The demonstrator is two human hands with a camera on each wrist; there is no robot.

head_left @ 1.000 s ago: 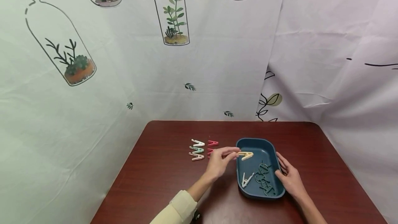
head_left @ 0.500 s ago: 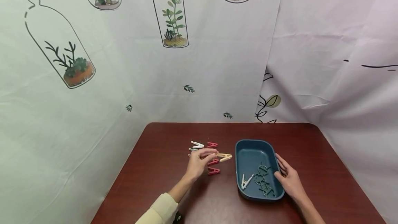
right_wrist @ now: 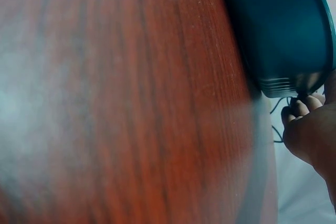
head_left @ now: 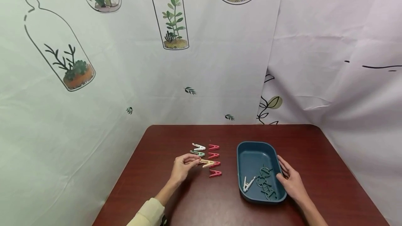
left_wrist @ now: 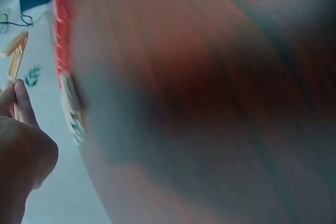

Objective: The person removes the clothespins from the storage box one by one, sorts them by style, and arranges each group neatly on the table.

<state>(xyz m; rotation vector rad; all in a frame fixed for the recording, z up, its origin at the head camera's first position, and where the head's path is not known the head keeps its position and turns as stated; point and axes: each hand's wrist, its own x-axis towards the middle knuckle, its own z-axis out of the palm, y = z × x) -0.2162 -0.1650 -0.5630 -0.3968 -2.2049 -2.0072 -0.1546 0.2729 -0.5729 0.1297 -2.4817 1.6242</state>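
leftward travels the left hand (head_left: pixel 183 167), pinching the cream clip (head_left: pixel 209 163), from over the blue tray (head_left: pixel 255 158) to the rows of clips (head_left: pixel 215 154); so the clip is out of the tray, seemingly not yet laid down; nearest, the right hand (head_left: pixel 291 180) grips the tray's right side, its lower fingers clearer in the right wrist view; inside lie a white clip (head_left: pixel 246 188) and green pieces (head_left: pixel 266 186); farther along the bench (head_left: pixel 216 205), the cream clip overlaps a red one from the head; the left wrist view shows it apart, against the pale cloth (left_wrist: pixel 52 195).
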